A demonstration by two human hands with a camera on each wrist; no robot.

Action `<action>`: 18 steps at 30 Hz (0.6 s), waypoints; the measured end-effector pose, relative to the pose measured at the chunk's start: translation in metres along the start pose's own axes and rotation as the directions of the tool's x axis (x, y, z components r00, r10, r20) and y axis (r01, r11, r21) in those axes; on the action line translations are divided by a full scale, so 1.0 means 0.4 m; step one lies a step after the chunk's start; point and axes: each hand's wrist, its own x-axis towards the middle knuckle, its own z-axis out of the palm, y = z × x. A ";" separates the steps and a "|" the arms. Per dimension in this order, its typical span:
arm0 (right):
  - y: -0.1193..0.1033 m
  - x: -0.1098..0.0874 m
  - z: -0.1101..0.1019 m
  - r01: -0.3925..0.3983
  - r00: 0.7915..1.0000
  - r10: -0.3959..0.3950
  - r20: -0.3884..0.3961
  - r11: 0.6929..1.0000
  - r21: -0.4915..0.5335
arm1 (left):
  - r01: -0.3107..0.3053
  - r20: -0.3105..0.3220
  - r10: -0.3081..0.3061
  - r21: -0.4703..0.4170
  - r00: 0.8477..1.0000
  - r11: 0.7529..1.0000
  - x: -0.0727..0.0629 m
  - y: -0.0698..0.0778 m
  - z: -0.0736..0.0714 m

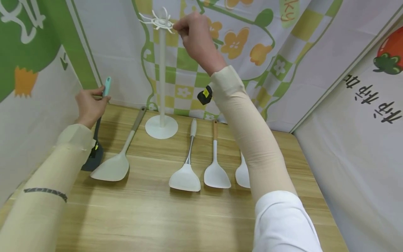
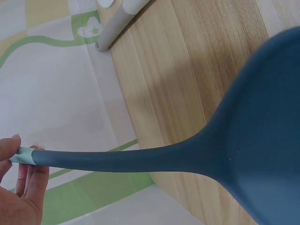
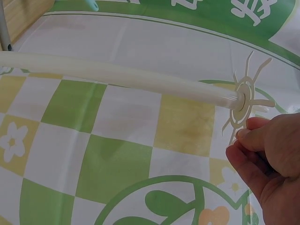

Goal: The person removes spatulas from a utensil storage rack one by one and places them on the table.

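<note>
My left hand [image 1: 90,107] grips a dark blue spatula [image 2: 262,126] by its light teal handle [image 1: 107,86]. In the head view the blade hangs low at the left, partly behind my sleeve. A white utensil rack [image 1: 162,73] stands upright at the back, with a ring of hooks [image 1: 161,23] on top. With thumb and fingers, my right hand [image 1: 197,35] pinches one hook at the ring's right side; the right wrist view shows the same hold. Right of the left hand lies a beige spatula [image 1: 114,168] with a grey-brown handle.
Right of the rack lie a white turner [image 1: 185,177] with a metal neck, a white spatula [image 1: 217,174] with a wooden handle end, and another white spatula [image 1: 242,174] partly hidden by my right arm. Patterned cloth [image 1: 185,70] hangs behind the wooden table [image 1: 141,217].
</note>
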 end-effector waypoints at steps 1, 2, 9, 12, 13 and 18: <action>0.000 0.001 0.000 -0.003 1.000 0.003 0.001 1.000 0.001 | 0.003 0.001 -0.003 -0.002 1.000 1.000 0.002 -0.002 0.000; 0.000 0.002 0.001 -0.009 1.000 0.009 0.004 1.000 0.003 | 0.009 0.004 -0.009 -0.005 1.000 1.000 0.003 -0.004 0.000; 0.001 0.005 0.003 -0.038 0.999 0.037 0.021 0.999 0.028 | 0.030 0.019 -0.031 0.035 0.999 0.999 0.009 -0.018 -0.003; 0.004 0.005 0.004 -0.034 0.999 0.034 0.018 0.999 0.023 | 0.022 0.032 -0.024 0.049 0.999 0.999 0.011 -0.023 -0.003; 0.005 0.004 0.005 -0.032 0.999 0.031 0.016 0.999 0.021 | 0.018 0.035 -0.020 0.055 0.999 0.998 0.011 -0.025 -0.003; 0.006 0.001 0.005 -0.024 1.000 0.024 0.017 0.999 0.023 | 0.013 0.060 -0.017 0.076 0.998 0.997 0.013 -0.034 0.001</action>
